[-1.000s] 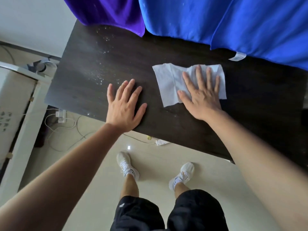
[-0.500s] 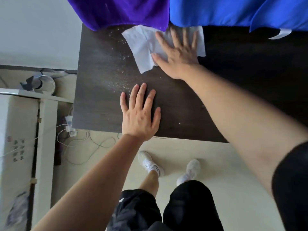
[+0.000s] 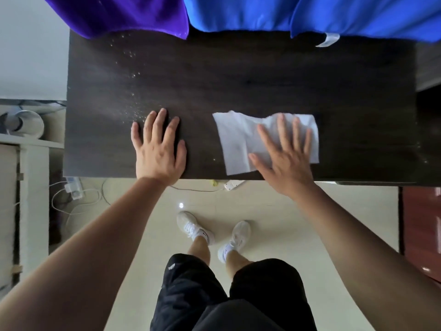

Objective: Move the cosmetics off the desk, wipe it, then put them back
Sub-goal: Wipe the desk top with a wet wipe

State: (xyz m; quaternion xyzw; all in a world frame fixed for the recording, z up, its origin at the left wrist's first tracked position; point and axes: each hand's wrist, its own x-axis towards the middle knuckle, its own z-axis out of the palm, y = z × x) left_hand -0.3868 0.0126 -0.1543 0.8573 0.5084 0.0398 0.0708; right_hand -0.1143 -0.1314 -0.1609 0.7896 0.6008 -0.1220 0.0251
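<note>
Here the right hand (image 3: 286, 158), fingers spread, presses the white wipe (image 3: 241, 139) flat to scrub the desk (image 3: 238, 80); the left hand (image 3: 158, 149), splayed beside it, braces, crumbs (image 3: 136, 111) just beyond its fingertips.

The desk (image 3: 238, 75) has a dark brown, wood-grain, rectangular top. Pale specks (image 3: 133, 96) are scattered over its left part, from the back edge toward the front. A white wipe (image 3: 238, 142), a wrinkled sheet spread flat, lies on the right half near the front edge, pressed under the straight fingers of the right hand (image 3: 286, 158)
</note>
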